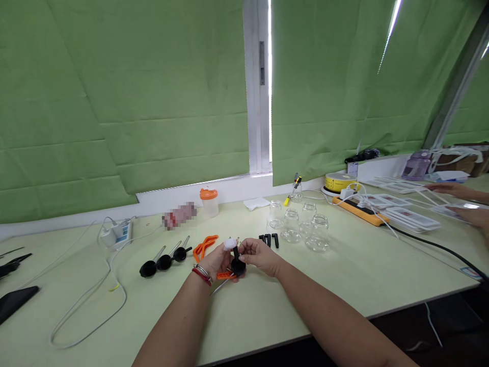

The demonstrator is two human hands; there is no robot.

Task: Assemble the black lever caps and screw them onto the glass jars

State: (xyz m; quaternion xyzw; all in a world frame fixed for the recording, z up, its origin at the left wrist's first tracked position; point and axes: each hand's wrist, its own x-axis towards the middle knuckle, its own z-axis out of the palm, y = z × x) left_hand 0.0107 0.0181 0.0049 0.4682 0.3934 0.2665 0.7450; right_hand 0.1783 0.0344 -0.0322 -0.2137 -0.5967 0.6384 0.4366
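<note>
My left hand (218, 261) is wrapped round a black part (239, 266) with an upright black stem. A white piece (230, 244) shows at its top, and an orange handle (225, 275) and a thin metal rod (221, 286) stick out below. The fingers of my right hand (261, 256) are closed in a pinch against the right side of the black part. Black elbow pieces (275, 240) lie just behind my right hand. Orange handles (204, 246) and black round parts with metal rods (164, 262) lie left of my hands.
Several glass jars (317, 233) stand right of centre. Behind are an orange-lidded cup (209, 203), pliers in a jar and a yellow spool (340, 182). An orange power strip (361, 211) and cables lie right; another person's hands (458, 192) are at far right. A white cable (124, 295) loops left.
</note>
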